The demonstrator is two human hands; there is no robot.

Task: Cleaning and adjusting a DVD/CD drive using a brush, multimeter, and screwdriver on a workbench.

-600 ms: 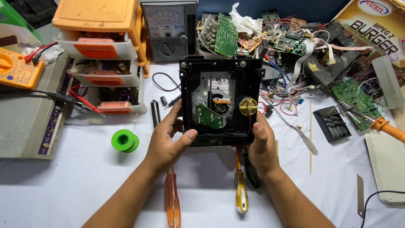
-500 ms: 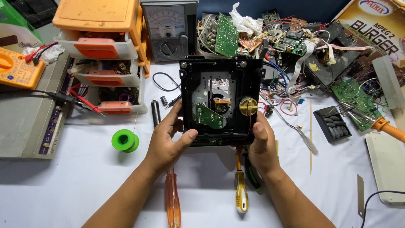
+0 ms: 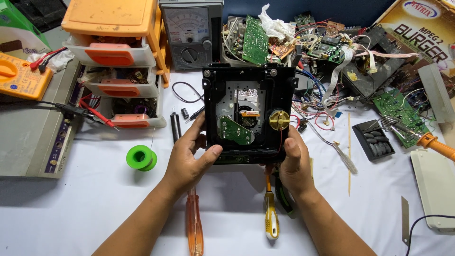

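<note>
**Both my hands on the black disc mechanism**

I hold the black disc-drive frame (image 3: 250, 116) tilted up off the white table (image 3: 85, 208), its open underside facing me. My left hand (image 3: 189, 159) clamps the frame's lower left corner: the thumb is pressed across its bottom edge and the fingers curl up along its left side. My right hand (image 3: 295, 163) grips the lower right corner, thumb lying on the front edge; its other fingers are behind the frame, so I cannot tell how they sit.

Inside the frame, a small green circuit board (image 3: 235, 131) sits low on the left and a brass-coloured round hub (image 3: 279, 119) on the right.

Just below the frame, a yellow-handled screwdriver (image 3: 270, 218) lies between my wrists, and an orange-handled screwdriver (image 3: 194, 227) lies under my left hand. Left of the frame, near it, is a green solder spool (image 3: 141, 157); farther left stands an orange and white drawer unit (image 3: 118, 61). Behind the frame sits a grey analogue meter (image 3: 191, 33). Right of the frame are tangled wires and boards, and well to the right a soldering iron (image 3: 417, 135).
</note>
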